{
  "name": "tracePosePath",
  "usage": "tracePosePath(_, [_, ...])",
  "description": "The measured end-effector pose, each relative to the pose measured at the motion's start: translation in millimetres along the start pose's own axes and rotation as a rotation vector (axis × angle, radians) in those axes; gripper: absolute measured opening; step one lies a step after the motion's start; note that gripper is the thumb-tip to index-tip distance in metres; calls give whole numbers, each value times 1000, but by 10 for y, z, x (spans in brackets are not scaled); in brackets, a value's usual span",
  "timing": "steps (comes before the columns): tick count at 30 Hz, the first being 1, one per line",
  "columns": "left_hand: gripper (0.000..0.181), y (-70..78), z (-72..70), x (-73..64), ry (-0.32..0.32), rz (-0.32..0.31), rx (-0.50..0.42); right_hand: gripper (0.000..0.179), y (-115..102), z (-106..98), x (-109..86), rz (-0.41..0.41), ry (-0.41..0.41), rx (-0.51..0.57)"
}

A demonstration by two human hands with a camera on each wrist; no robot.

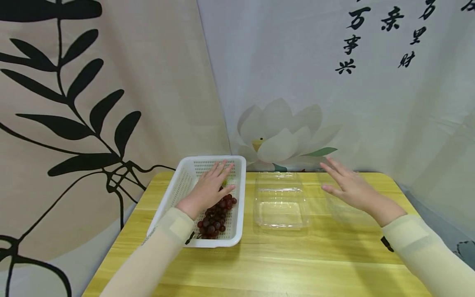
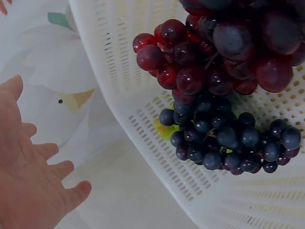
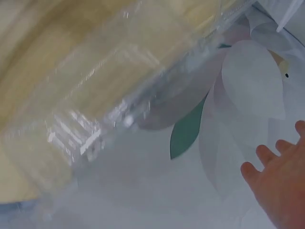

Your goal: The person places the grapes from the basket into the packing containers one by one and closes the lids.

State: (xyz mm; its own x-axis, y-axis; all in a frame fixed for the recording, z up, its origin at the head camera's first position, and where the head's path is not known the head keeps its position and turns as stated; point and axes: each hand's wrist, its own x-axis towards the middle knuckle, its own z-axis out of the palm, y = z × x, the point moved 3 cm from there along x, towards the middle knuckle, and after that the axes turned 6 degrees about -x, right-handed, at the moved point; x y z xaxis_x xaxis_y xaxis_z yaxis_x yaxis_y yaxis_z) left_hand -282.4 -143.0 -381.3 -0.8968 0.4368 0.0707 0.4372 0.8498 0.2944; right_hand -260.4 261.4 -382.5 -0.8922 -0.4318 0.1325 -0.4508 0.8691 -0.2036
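A white perforated plastic basket (image 1: pixel 241 206) stands on the left of the table. Bunches of dark red grapes (image 1: pixel 213 222) lie in it; the left wrist view also shows a bunch of blue-black grapes (image 2: pixel 224 138) beside the larger red ones (image 2: pixel 238 52). Above the basket, my left hand (image 1: pixel 208 189) is held with fingers spread and nothing in it, covering part of the fruit in the head view. My right hand (image 1: pixel 350 189) hovers, fingers extended, over a clear plastic container (image 1: pixel 341 210) at the right. Another clear plastic container (image 1: pixel 282 212) lies in the middle.
The wooden table (image 1: pixel 297 264) has its back edge near a hanging cloth (image 1: pixel 167 82) printed with dark leaves, a pale lotus and writing. A small yellow-green piece (image 2: pixel 164 129) shows beside the blue-black grapes.
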Motion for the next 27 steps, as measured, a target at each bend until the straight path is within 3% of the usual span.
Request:
tracePosePath(8, [71, -120, 35, -90, -4, -29, -79, 78, -104, 251, 30, 63, 2, 206])
tracePosePath(14, [72, -233, 79, -160, -43, -77, -131, 81, -240, 448, 54, 85, 14, 333])
tracePosePath(20, [75, -304, 80, -224, -70, -121, -187, 84, -330, 683, 82, 143, -29, 384])
tracePosePath(27, [75, -375, 101, -306, -118, -160, -250, 77, -425, 872, 81, 182, -48, 372])
